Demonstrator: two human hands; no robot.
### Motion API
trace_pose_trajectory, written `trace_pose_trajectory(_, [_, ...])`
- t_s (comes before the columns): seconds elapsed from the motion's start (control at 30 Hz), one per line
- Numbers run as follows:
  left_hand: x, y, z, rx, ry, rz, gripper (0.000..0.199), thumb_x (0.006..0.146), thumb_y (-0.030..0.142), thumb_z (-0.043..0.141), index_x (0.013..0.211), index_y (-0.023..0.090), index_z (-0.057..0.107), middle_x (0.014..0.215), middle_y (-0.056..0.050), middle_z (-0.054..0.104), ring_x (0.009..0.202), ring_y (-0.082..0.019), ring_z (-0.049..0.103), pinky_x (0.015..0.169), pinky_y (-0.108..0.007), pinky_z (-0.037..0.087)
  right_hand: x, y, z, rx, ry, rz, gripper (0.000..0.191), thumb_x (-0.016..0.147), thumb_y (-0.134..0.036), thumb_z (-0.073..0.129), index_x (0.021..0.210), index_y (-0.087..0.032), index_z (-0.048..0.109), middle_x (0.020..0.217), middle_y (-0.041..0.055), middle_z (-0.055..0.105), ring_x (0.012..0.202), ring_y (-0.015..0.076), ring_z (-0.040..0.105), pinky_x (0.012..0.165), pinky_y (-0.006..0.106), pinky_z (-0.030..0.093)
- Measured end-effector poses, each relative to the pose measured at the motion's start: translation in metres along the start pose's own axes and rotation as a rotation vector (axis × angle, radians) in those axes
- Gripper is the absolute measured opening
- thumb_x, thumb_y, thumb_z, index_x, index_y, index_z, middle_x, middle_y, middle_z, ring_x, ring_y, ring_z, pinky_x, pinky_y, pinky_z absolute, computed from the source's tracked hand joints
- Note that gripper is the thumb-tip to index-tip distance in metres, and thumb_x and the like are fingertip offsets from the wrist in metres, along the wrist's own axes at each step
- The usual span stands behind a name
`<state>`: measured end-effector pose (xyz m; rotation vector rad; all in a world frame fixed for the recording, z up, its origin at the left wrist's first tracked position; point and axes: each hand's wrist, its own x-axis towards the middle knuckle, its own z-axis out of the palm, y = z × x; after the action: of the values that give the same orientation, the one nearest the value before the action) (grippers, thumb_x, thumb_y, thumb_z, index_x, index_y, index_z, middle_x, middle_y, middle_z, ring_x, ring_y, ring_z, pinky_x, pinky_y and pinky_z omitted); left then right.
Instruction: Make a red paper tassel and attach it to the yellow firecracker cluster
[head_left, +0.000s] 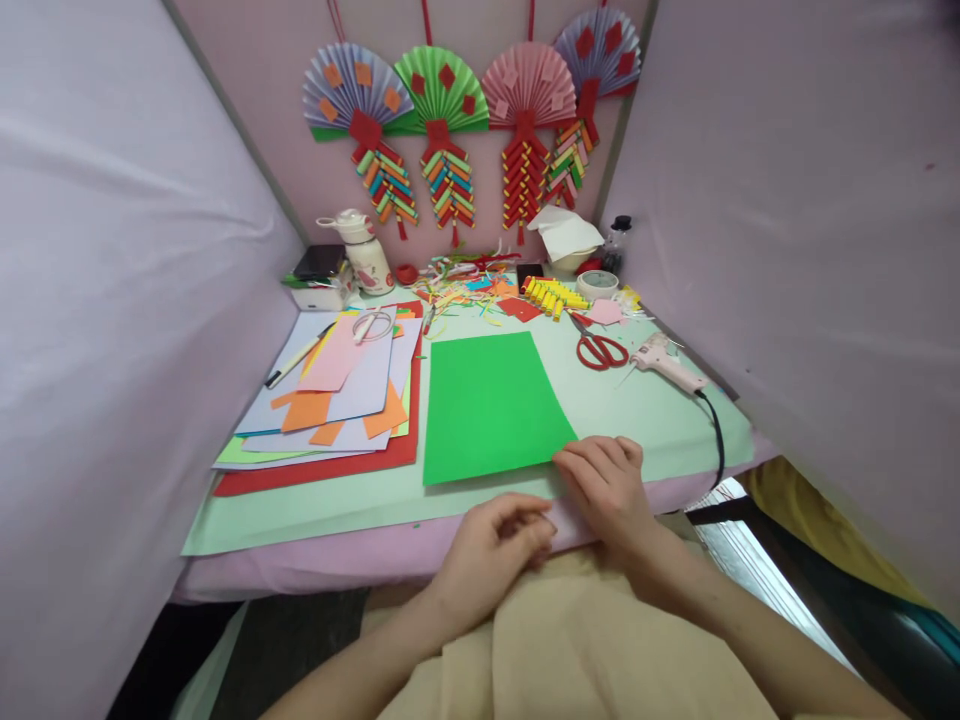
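A sheet of bright green paper [495,405] lies in front of me on the table. My right hand [604,485] is closed at its near right corner, the fingers pinching the edge, with the thumb mostly hidden. By the table's front edge, my left hand [499,545] is loosely curled, apart from the green sheet, and nothing shows in its fingers. Beyond the paper on the right are red-handled scissors [600,350] and a pale glue gun [667,365] with a black cord.
Stacked coloured paper [322,400], with a pen [300,355] on it, is at left. Paper scraps [472,285], yellow paper rolls [555,297], a tape roll [598,284] and a bottle [369,262] stand at the back. Several paper fans [442,90] hang on the wall.
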<state>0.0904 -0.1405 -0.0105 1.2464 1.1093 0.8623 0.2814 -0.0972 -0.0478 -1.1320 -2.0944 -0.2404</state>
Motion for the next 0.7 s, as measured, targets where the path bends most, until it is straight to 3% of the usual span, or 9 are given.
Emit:
trace_pose_trajectory(0.03, [-0.003,-0.001,-0.005,0.253,0.016,0.177,0.019,0.083,0.031,0.063,0.098,0.020,0.068,0.095,-0.009,0.071,0.085,-0.020,0.066,0.079,-0.036,0.055,-0.001,0.002,0.000,-0.008,-0.011,0.001,0.014,0.091,-0.015,0.053,0.097,-0.023,0.061,0.094,0.0026,0.070,0.091,0.0168,0.057,0.084,0.037,0.029])
trace_pose_trajectory(0.1, [0.000,-0.005,-0.020,0.676,0.170,0.492,0.022,0.087,0.024,0.057,0.106,0.021,0.067,0.108,-0.010,0.069,0.104,-0.023,0.061,0.094,-0.042,0.048,-0.004,0.007,0.000,-0.019,-0.021,-0.002,0.013,0.091,-0.015,0.052,0.097,-0.023,0.061,0.093,0.0026,0.069,0.090,0.0168,0.057,0.084,0.037,0.028])
trace_pose_trajectory(0.17, [0.011,-0.011,-0.036,0.992,0.243,0.634,0.028,0.090,0.019,0.052,0.115,0.020,0.064,0.120,-0.010,0.064,0.116,-0.026,0.055,0.099,-0.047,0.044,-0.006,0.010,-0.001,-0.024,-0.025,0.005,0.012,0.090,-0.014,0.053,0.097,-0.022,0.060,0.093,0.0026,0.069,0.090,0.0169,0.056,0.084,0.037,0.029])
trace_pose_trajectory(0.3, [0.034,-0.023,-0.056,1.266,0.159,0.741,0.029,0.092,0.013,0.045,0.115,0.016,0.063,0.116,-0.012,0.066,0.109,-0.024,0.059,0.093,-0.042,0.050,-0.006,0.013,-0.004,-0.030,-0.035,0.017,0.011,0.090,-0.014,0.054,0.095,-0.022,0.059,0.092,0.0030,0.068,0.090,0.0171,0.056,0.084,0.037,0.029])
trace_pose_trajectory(0.5, [0.035,-0.026,-0.051,1.300,0.115,0.769,0.030,0.092,0.012,0.043,0.116,0.013,0.061,0.115,-0.013,0.065,0.110,-0.023,0.058,0.095,-0.041,0.049,0.004,0.006,0.005,-0.036,-0.128,-0.020,0.015,0.089,-0.019,0.055,0.102,-0.023,0.063,0.100,0.0052,0.068,0.096,0.0198,0.054,0.087,0.040,0.030])
trace_pose_trajectory(0.6, [0.034,-0.026,-0.053,1.317,0.126,0.753,0.029,0.092,0.014,0.044,0.115,0.015,0.061,0.117,-0.012,0.063,0.110,-0.023,0.056,0.094,-0.041,0.049,0.008,0.004,0.014,0.030,-0.173,-0.075,0.015,0.090,-0.020,0.054,0.099,-0.024,0.066,0.096,0.0046,0.067,0.092,0.0182,0.054,0.084,0.037,0.033])
trace_pose_trajectory(0.7, [0.033,-0.026,-0.059,1.316,0.157,0.721,0.024,0.093,0.018,0.046,0.109,0.015,0.064,0.110,-0.011,0.064,0.102,-0.023,0.057,0.088,-0.038,0.050,0.011,0.006,0.017,0.101,-0.195,-0.040,0.013,0.091,-0.022,0.054,0.093,-0.022,0.067,0.090,0.0046,0.066,0.086,0.0177,0.052,0.077,0.034,0.035])
